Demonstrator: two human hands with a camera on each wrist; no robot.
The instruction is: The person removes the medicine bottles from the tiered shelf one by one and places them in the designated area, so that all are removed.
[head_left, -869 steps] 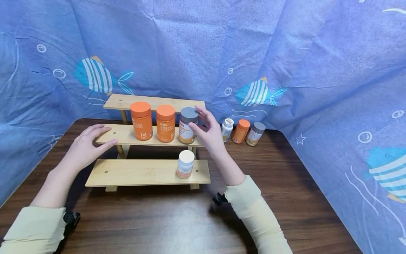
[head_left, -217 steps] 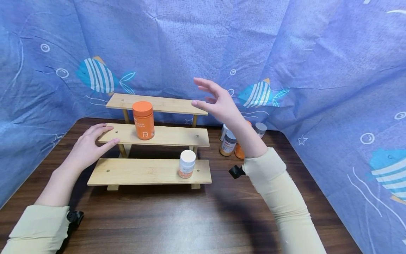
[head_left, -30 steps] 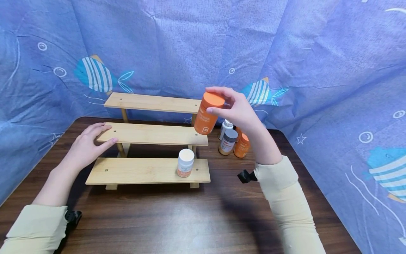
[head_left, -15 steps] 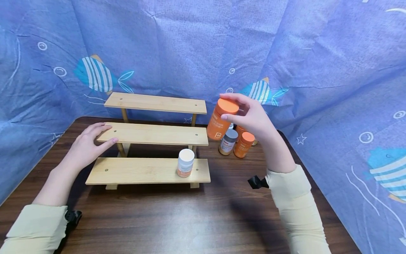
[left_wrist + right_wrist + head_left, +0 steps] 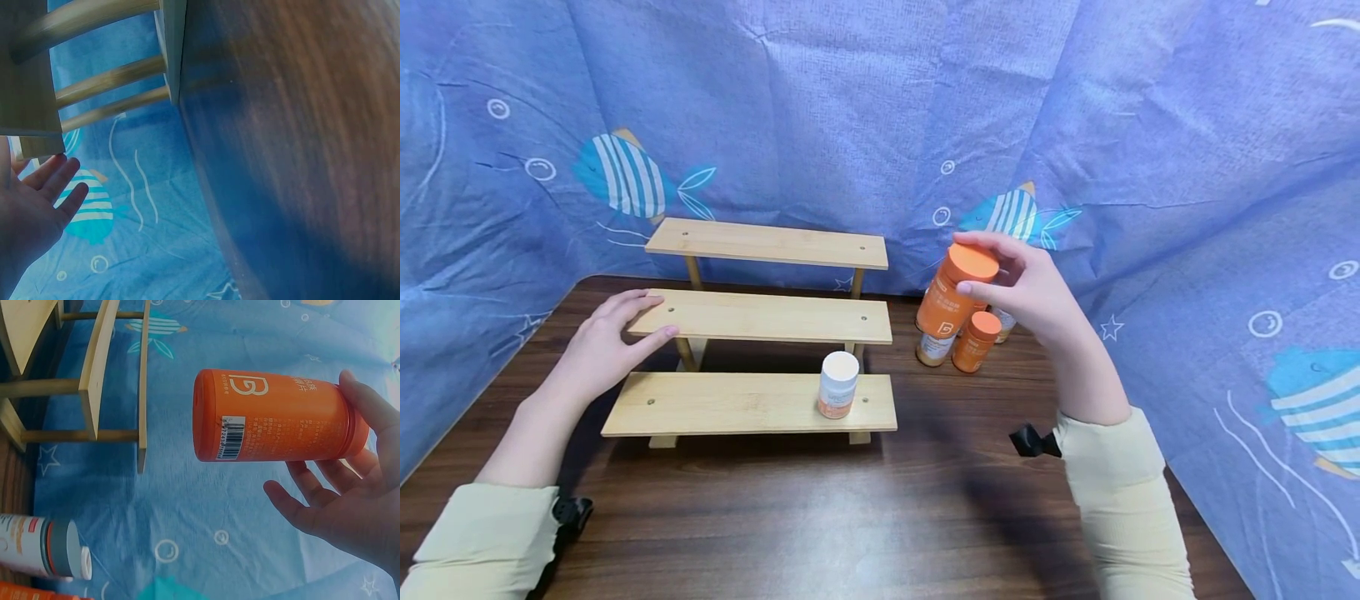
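Note:
In mid-air right of the wooden stand, my right hand (image 5: 1026, 287) holds a large orange supplement bottle (image 5: 947, 298) by its lid end. The bottle leans, and the right wrist view shows its barcode (image 5: 232, 437). My left hand (image 5: 606, 342) rests at the left end of the middle shelf (image 5: 760, 315); in the left wrist view its fingers (image 5: 59, 181) extend loosely by the wood. A white-lidded bottle (image 5: 838, 387) stands upright on the lowest shelf's right part. Below the held bottle, a grey-lidded bottle (image 5: 934, 350) and a smaller orange bottle (image 5: 976, 346) stand on the table.
More bottles stand behind those two, mostly covered by the held bottle and my right hand; one (image 5: 1002, 325) shows at the right. The top shelf (image 5: 767, 243) is behind the middle one. A blue fish-print cloth (image 5: 850, 125) borders the dark wooden table (image 5: 820, 517).
The large orange bottle stood on the middle shelf 7 seconds ago; my right hand has since carried it right, lately also lower. Two other bottles left that shelf earlier. My left hand stays put.

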